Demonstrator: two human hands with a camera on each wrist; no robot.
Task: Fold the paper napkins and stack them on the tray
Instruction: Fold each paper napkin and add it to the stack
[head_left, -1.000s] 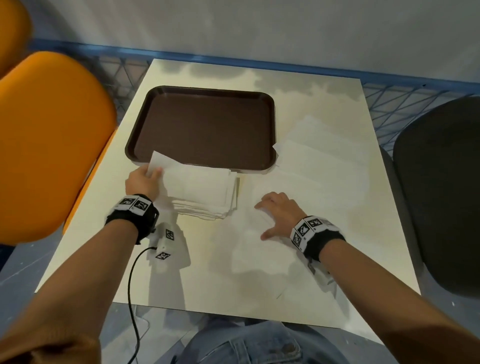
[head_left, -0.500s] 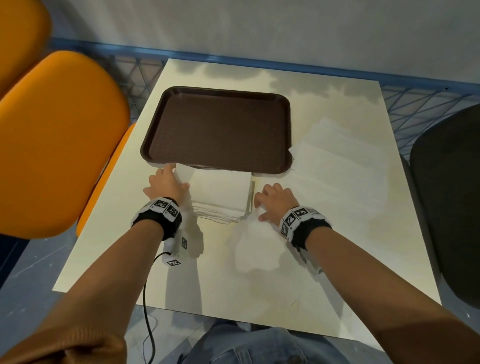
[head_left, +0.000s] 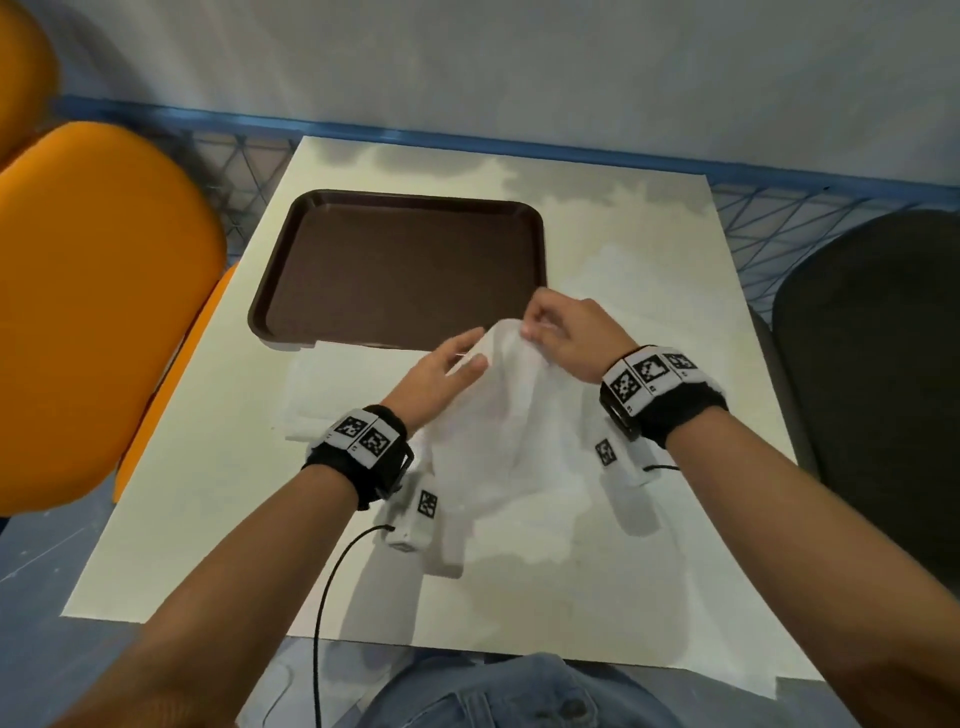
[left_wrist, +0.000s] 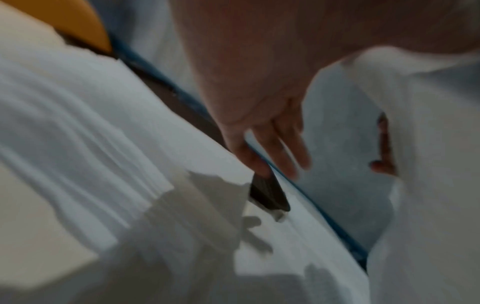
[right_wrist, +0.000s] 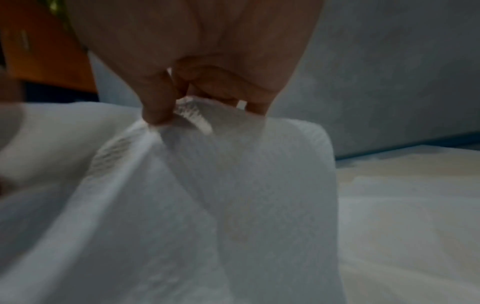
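A brown tray lies bare on the far left of the cream table. A stack of folded white napkins sits on the table against the tray's near edge. My right hand pinches the top edge of one white napkin, which hangs lifted above the table. My left hand is beside it with straight fingers touching the napkin's left side. The wrist views are blurred.
Loose unfolded napkins lie spread on the table's right half. Orange chairs stand at the left and a black chair at the right. A blue rail runs along the table's far edge.
Both hands have left the folded stack. The right hand has picked up a napkin and lifted it, and the left hand has moved right to meet it.
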